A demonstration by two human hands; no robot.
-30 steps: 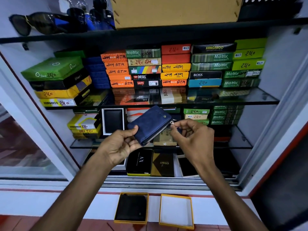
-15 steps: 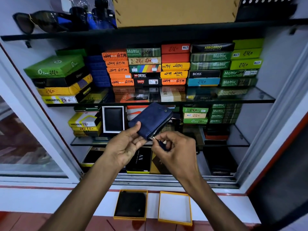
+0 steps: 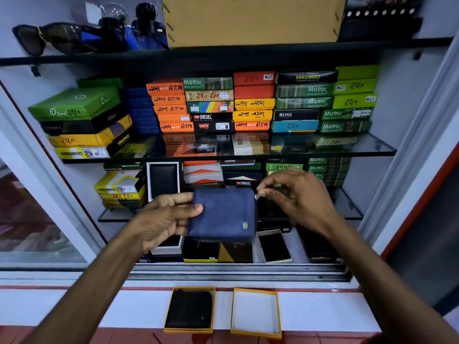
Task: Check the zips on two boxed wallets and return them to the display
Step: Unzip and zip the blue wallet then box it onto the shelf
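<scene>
Now, in front of the big shelf (image 3: 330, 151) of boxes, the left hand (image 3: 164, 219) grips the blue wallet (image 3: 223, 214) while the right hand (image 3: 295, 194) pinches its zip pull (image 3: 257, 194) at the top corner, so the zip check looks under way, and next comes the empty box (image 3: 255, 311) below.

Zip pull (image 3: 257, 194) mostly buried under right-hand fingers (image 3: 267, 193); teeth not traceable along the blue wallet (image 3: 223, 214). Lower-shelf boxes (image 3: 233, 252) partly blocked by wallet and hands. Cardboard box (image 3: 253, 18) up top cropped by the frame edge. Sunglasses (image 3: 49, 37) smeared, soft.
</scene>
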